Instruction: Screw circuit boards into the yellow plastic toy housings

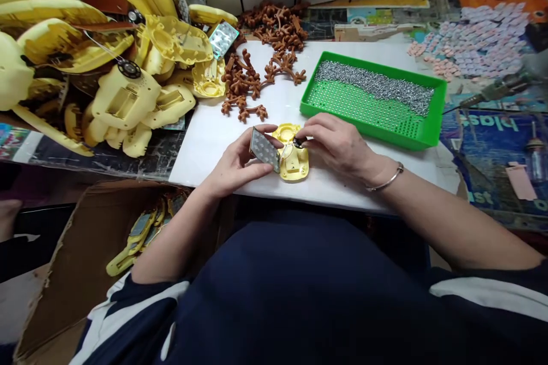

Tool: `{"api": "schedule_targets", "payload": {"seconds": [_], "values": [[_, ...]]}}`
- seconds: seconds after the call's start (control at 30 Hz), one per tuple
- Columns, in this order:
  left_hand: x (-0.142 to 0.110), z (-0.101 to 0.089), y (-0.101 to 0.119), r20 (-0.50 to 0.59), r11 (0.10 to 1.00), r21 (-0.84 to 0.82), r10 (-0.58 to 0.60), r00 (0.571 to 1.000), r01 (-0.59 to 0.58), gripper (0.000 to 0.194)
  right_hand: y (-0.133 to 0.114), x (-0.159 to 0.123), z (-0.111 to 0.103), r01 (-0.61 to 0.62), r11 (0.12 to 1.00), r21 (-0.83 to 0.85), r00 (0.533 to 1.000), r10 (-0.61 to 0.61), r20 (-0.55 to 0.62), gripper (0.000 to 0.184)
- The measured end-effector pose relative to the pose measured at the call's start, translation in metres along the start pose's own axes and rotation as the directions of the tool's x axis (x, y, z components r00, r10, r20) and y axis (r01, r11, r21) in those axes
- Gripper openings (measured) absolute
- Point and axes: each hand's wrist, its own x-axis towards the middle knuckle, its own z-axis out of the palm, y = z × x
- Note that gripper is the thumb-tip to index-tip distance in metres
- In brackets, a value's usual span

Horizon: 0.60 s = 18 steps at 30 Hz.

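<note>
My left hand grips a flat rectangular circuit board by its edges, tilted up at the left side of a yellow plastic shell. The shell lies on the white work surface with its hollow inside facing up. Thin wires run across it from the board. Between the fingertips of my right hand is a small round black speaker, held over the shell's right edge. My right fingers partly hide the speaker.
A green tray of small metal screws stands behind my right hand. Brown plastic pieces lie behind my left hand. Yellow shells heap up at left, above a cardboard box. An electric screwdriver and pale small parts are at right.
</note>
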Motion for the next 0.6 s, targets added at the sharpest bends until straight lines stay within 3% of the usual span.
{"api": "schedule_targets", "payload": {"seconds": [0.07, 0.17, 0.23, 0.3, 0.37, 0.5, 0.6], "values": [[-0.005, 0.002, 0.000, -0.034, 1.000, 0.024, -0.007, 0.999, 0.008, 0.062, 0.007, 0.000, 0.006, -0.029, 0.996, 0.084, 1.000, 0.028, 0.013, 0.022], [-0.008, 0.006, 0.003, -0.085, 0.999, 0.018, -0.030, 0.996, 0.031, 0.062, -0.005, -0.002, 0.005, -0.068, 0.989, 0.134, 0.998, 0.067, 0.013, 0.022], [-0.009, 0.009, 0.006, -0.144, 0.999, -0.003, -0.040, 0.989, 0.040, 0.061, -0.022, -0.003, 0.000, -0.187, 0.961, 0.204, 0.982, 0.184, 0.035, 0.019], [-0.011, 0.012, 0.010, -0.222, 0.999, -0.012, -0.049, 0.974, 0.047, 0.060, -0.039, -0.002, -0.006, -0.346, 0.883, 0.317, 0.938, 0.327, 0.114, 0.016], [-0.015, 0.017, 0.013, -0.292, 0.998, -0.014, -0.059, 0.955, 0.058, 0.059, -0.048, -0.001, -0.009, -0.424, 0.832, 0.357, 0.906, 0.388, 0.170, 0.015], [-0.028, 0.032, 0.018, -0.358, 0.995, -0.074, -0.091, 0.929, 0.069, 0.059, -0.042, -0.002, -0.006, -0.265, 0.944, 0.196, 0.964, 0.256, 0.068, 0.018], [-0.037, 0.045, 0.019, -0.362, 0.985, -0.154, -0.131, 0.923, 0.079, 0.059, -0.030, -0.005, -0.001, -0.122, 0.990, 0.076, 0.988, 0.113, 0.109, 0.025]]}}
